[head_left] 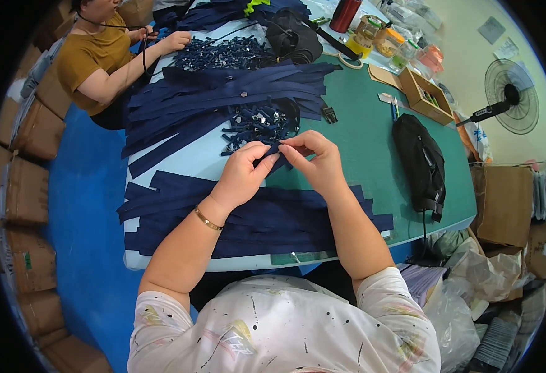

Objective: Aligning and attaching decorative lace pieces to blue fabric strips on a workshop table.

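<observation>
Above the table's middle, my left hand (244, 169) and my right hand (315, 160) pinch a navy zipper strip (274, 153) between thumbs and fingertips, close together. Whether a small slider sits between the fingers is hidden. Just beyond them lies a small heap of navy zipper sliders (257, 127) with silvery glints. Under my forearms spreads a stack of navy strips (267, 227), laid side to side. A second layer of navy strips (189, 93) lies past the slider heap.
On the green mat (363, 133) rest a black pouch (420, 158), a black buckle (329, 114) and a wooden box (427, 94). Jars (388, 43) and a red bottle (346, 15) stand farther back. A co-worker (99, 56) handles a larger slider pile (226, 53) at the far left.
</observation>
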{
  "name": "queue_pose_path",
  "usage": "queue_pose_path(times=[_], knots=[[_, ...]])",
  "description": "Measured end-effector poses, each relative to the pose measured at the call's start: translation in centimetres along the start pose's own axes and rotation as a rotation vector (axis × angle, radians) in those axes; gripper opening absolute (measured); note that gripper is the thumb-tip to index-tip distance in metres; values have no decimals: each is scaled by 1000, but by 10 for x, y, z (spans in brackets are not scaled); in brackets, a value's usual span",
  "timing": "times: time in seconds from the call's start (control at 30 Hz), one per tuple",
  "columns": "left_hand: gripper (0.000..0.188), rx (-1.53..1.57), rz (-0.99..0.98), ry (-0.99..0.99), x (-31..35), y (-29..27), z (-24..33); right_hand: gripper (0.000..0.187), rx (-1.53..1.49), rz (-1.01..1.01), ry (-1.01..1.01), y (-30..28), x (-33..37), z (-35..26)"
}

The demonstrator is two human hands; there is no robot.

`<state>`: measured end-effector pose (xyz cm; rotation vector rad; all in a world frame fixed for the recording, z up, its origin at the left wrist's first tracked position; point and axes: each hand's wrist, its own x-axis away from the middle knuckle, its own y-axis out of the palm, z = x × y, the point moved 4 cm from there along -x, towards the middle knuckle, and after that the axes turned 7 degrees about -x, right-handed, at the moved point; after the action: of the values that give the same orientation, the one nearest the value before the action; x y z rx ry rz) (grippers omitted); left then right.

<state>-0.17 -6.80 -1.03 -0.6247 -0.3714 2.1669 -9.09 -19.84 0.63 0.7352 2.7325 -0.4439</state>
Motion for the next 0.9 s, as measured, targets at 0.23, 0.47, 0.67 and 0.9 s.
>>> queue_pose_path(times=[0.23, 0.47, 0.67, 0.9], knots=[[14, 70, -16, -48, 0, 5, -6, 11, 160, 48, -31, 0, -1, 8], [14, 78, -16, -32, 1, 4, -3, 12, 212, 38, -63, 4, 3, -1], [15, 131, -30, -73, 1, 5, -8, 13, 236, 36, -59, 1, 0, 1], [16, 130, -87, -76, 0, 4, -15, 14, 181, 84, -69, 0, 3, -1]])
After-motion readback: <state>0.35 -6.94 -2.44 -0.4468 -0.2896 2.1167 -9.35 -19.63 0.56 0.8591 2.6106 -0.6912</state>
